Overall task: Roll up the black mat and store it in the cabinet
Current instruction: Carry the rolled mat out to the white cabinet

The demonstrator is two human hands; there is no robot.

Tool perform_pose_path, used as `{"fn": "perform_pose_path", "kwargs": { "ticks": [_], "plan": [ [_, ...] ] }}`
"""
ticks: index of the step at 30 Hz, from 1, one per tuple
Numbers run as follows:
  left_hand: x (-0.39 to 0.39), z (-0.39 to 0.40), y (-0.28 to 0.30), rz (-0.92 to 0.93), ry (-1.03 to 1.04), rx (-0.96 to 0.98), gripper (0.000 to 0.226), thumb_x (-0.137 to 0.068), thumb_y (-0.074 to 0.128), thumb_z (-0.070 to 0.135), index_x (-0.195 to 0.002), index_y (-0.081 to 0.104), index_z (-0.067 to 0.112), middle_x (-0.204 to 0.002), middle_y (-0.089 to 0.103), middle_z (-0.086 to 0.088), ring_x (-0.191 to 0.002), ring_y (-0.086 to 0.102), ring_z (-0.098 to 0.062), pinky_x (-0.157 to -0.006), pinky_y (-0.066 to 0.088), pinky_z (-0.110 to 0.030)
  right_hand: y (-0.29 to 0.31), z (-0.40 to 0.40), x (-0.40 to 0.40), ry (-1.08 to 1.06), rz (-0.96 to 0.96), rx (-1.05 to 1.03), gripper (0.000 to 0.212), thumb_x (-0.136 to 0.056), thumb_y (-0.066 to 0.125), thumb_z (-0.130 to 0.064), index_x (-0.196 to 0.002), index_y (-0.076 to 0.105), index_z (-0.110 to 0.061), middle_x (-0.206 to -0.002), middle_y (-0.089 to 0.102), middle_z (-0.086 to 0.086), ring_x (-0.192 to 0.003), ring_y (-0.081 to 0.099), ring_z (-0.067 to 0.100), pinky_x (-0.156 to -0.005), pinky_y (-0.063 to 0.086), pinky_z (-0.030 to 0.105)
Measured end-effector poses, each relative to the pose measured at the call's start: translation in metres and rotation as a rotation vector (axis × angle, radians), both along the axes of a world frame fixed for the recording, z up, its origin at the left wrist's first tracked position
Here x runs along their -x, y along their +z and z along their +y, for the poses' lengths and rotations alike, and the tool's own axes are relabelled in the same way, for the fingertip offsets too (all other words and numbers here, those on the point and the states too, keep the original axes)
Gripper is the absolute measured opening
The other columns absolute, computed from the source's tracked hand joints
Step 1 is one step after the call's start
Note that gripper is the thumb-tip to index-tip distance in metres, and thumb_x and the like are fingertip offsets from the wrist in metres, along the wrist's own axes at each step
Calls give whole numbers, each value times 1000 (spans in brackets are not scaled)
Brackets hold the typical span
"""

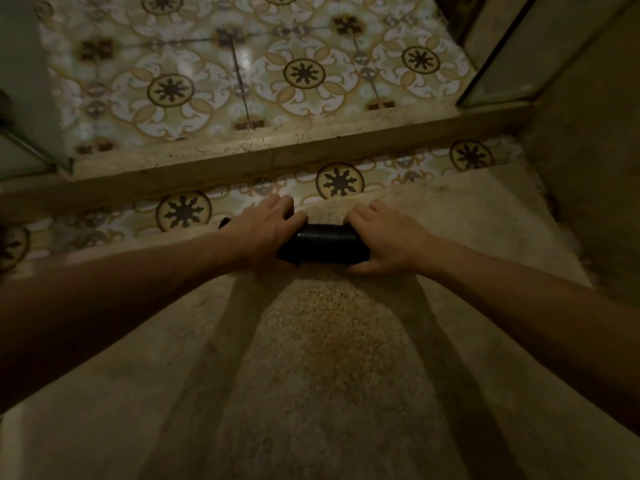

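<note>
The black mat (323,242) lies rolled into a short tight cylinder on a speckled stone slab (311,358), near the slab's far edge. My left hand (266,230) presses down over the roll's left end, fingers curled over its top. My right hand (388,237) covers the right end in the same way. A small black tip of the mat pokes out beyond my left hand. Only the middle of the roll shows between my hands. No cabinet is recognisable in view.
Patterned floor tiles (242,74) spread beyond a raised stone threshold (277,147). A pale panel (24,81) stands at the left. A glass or metal-edged door (509,57) and a plain wall (588,168) close off the right side.
</note>
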State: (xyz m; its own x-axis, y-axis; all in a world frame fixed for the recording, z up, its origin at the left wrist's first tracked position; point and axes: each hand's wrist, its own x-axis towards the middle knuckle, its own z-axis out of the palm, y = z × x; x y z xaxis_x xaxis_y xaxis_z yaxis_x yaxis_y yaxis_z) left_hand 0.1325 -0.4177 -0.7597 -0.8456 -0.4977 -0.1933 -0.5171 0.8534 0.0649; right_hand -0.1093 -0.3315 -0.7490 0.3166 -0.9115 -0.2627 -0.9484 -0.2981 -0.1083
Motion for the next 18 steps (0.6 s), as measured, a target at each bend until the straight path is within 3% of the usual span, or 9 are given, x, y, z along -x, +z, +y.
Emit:
{"fn": "perform_pose_path", "kwargs": {
  "ticks": [8,12,18],
  "plan": [
    [-47,70,123,-105,24,-149,75,-68,84,37,-129,45,16,-118,50,-12,-102,50,-27,-76,52,-37,117,78,-51,-41,-17,-58,68,-79,74,-56,-123,51,-11,-120,54,13,-104,51,29,-83,50,42],
    [-58,107,218,-114,53,-189,73,-68,85,37,-126,46,18,-112,53,-10,-93,51,-22,-74,45,-31,217,112,-63,-47,-44,-88,66,-78,75,-53,-122,52,-10,-117,55,12,-101,51,28,-78,49,41],
    [-74,164,395,-108,106,-266,68,-71,82,37,-127,47,18,-111,53,-11,-93,51,-24,-75,48,-35,388,167,-78,-77,-91,-116,62,-75,77,-49,-117,56,-8,-111,59,13,-97,55,29,-74,53,41]
  ]
}}
